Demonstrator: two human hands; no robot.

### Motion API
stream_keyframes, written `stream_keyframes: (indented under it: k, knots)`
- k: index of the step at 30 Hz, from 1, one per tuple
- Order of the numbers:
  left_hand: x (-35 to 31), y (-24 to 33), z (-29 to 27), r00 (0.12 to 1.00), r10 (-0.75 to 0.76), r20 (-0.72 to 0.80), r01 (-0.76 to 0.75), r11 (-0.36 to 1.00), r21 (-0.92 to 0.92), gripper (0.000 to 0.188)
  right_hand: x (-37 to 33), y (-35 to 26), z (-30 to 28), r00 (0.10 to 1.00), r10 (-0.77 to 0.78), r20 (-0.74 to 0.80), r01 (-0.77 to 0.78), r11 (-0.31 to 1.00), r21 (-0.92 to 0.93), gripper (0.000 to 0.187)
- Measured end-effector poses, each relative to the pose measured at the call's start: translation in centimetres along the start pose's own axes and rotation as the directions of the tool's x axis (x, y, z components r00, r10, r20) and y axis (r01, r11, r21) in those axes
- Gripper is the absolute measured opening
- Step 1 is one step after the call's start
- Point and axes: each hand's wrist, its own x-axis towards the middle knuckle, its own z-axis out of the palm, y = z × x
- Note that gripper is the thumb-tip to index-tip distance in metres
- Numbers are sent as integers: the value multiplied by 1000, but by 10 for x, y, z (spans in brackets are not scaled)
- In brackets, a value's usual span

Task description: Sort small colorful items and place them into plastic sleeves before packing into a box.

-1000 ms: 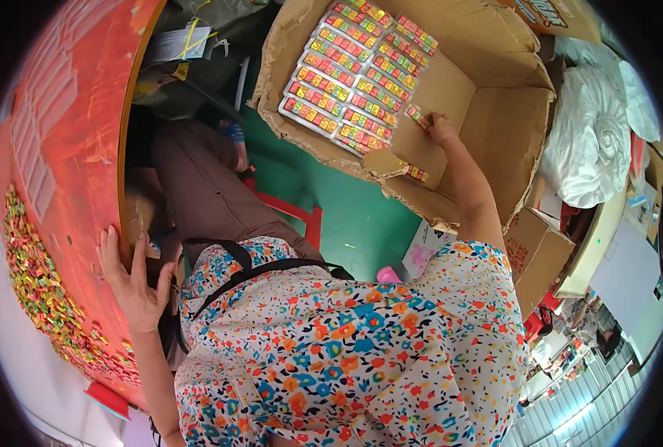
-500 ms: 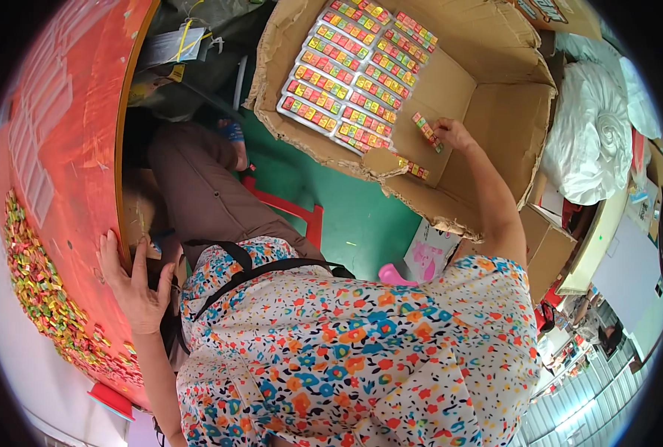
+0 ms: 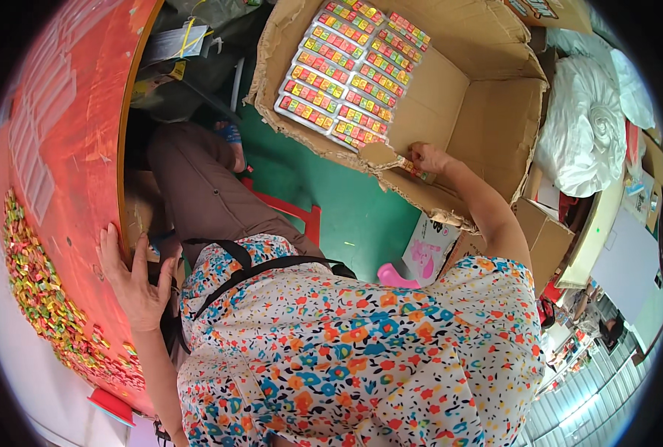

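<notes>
My right hand [image 3: 430, 159] is inside an open cardboard box [image 3: 488, 138], low down by its near wall. Its fingers are closed on a stick of small wrapped candies [image 3: 419, 172] in red, yellow and green, partly covered by the fingers and the box's torn flap. To the left of that hand, two columns of similar candy sticks [image 3: 331, 63] lie side by side in the box. My left hand [image 3: 134, 283] rests at the edge of the red table [image 3: 78, 186], fingers spread, holding nothing.
Many loose wrapped candies [image 3: 41, 287] are heaped on the table at the left. A red stool [image 3: 311, 223] and a pink plastic thing [image 3: 398, 276] stand on the green floor. White plastic bags [image 3: 581, 127] lie right of the box.
My right hand has moved left and nearer, bringing the candy stick from the box's middle to its near wall. My left hand stays at the table edge.
</notes>
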Motion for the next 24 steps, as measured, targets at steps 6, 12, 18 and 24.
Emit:
stream_keyframes:
  k: [6, 12, 18, 24]
  knots:
    - [1, 0, 1, 1000, 4, 0, -4, 1000, 5, 51, -9, -2, 13, 987, -105, -122, 116, 990, 83, 49]
    - [1, 0, 0, 999, 20, -26, -20, 1000, 7, 50, -24, -29, 20, 998, 7, 63, 12, 958, -287, 64]
    - [0, -1, 1, 1000, 11, -19, -11, 1000, 0, 51, -22, -47, 4, 988, 81, 134, -35, 949, -315, 63]
    - [1, 1, 2, 999, 12, -35, -11, 1000, 14, 50, -2, -18, 10, 998, -18, 64, 19, 1000, -8, 59]
